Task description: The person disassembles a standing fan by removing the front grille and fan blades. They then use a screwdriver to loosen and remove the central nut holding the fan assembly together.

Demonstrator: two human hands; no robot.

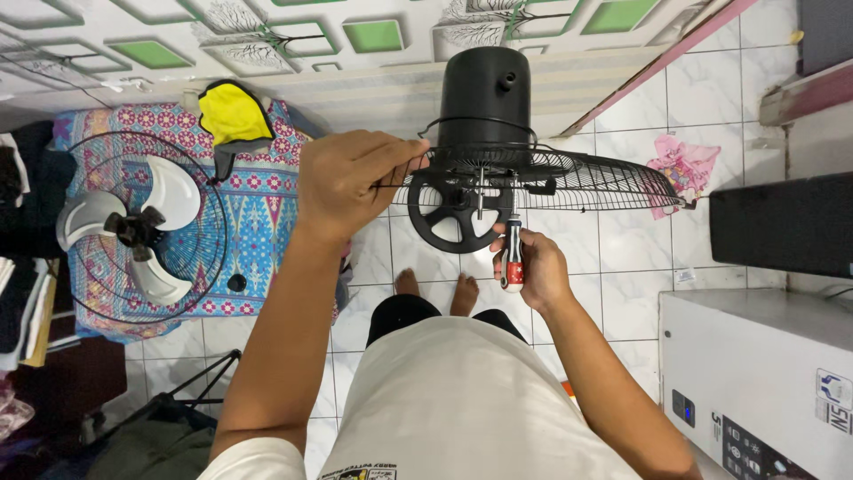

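The fan guard (569, 173) is held up in front of the person, under the black motor (485, 93). Left of the motor, the guard's rim is pinched by the closed left hand (348, 182). Below the motor, a red-handled screwdriver (513, 258) is gripped by the closed right hand (531, 267), its tip at the guard's hub.
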